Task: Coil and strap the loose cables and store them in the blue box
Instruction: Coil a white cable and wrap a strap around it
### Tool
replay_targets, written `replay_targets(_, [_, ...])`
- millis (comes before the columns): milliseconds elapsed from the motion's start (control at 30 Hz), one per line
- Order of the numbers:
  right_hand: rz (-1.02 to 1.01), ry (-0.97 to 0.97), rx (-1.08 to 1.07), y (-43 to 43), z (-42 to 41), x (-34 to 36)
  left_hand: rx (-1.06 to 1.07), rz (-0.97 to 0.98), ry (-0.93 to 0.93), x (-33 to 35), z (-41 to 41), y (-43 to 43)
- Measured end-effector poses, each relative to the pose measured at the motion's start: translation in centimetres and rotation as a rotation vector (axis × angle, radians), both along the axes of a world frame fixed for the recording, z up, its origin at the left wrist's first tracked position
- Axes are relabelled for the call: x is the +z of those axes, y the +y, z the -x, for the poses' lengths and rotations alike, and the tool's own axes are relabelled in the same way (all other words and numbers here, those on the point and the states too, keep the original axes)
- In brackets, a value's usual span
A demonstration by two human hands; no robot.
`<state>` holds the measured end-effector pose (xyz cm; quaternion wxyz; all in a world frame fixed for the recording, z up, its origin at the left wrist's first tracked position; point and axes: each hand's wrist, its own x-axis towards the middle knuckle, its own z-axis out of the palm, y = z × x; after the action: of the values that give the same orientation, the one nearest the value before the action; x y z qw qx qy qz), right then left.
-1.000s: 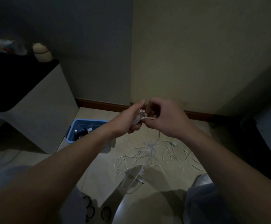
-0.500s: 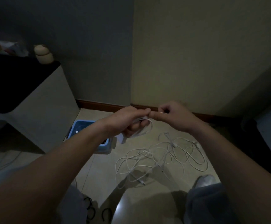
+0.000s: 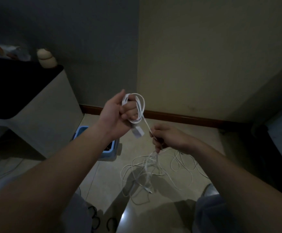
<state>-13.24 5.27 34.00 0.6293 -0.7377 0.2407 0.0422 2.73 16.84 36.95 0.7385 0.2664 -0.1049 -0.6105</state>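
Note:
My left hand [image 3: 120, 113] is raised and closed around a few loops of a white cable [image 3: 141, 106]; a white plug end [image 3: 137, 132] hangs below the fist. From the loops the same cable runs down to my right hand [image 3: 167, 137], which pinches it lower and to the right. Beneath that hand the cable trails into a loose white tangle [image 3: 153, 172] on the floor. The blue box [image 3: 110, 151] stands on the floor behind my left forearm, mostly hidden, with dark items inside.
A white cabinet with a dark top [image 3: 27, 101] stands at the left, carrying a beige figurine [image 3: 46, 58]. Black cable loops [image 3: 101, 221] lie on the floor near my knees. Dark furniture [image 3: 281, 148] fills the right side. Walls meet in a corner ahead.
My left hand rose with the coil, which now shows as open loops around the fingers. My right hand dropped away to the lower right, drawing the cable taut from the floor tangle.

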Motion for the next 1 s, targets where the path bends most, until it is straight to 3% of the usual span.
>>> replay_targets(200, [0.202, 0.018, 0.114, -0.2, -0.4, 0.2, 0.261, -0.049, 0.089, 0.0, -1.4, 0.5])
replay_targets(467, [0.326, -0.062, 0.144, 0.9, -1.1, 0.1, 0.437, -0.230, -0.243, -0.8, -1.9, 0.3])
replay_targets(633, [0.383, -0.124, 0.121, 1.9, -1.5, 1.3, 0.325, -0.345, -0.541, -0.8, 0.2, -0.7])
replay_targets(833, [0.567, -0.279, -0.045, 0.7, -1.3, 2.2, 0.133, -0.328, -0.859, -1.7, 2.7, -1.1])
replay_targets(1000, [0.773, -0.208, -0.180, -1.1, -0.8, 2.5, -0.119, -0.335, -1.055, -1.5, 3.2, -0.5])
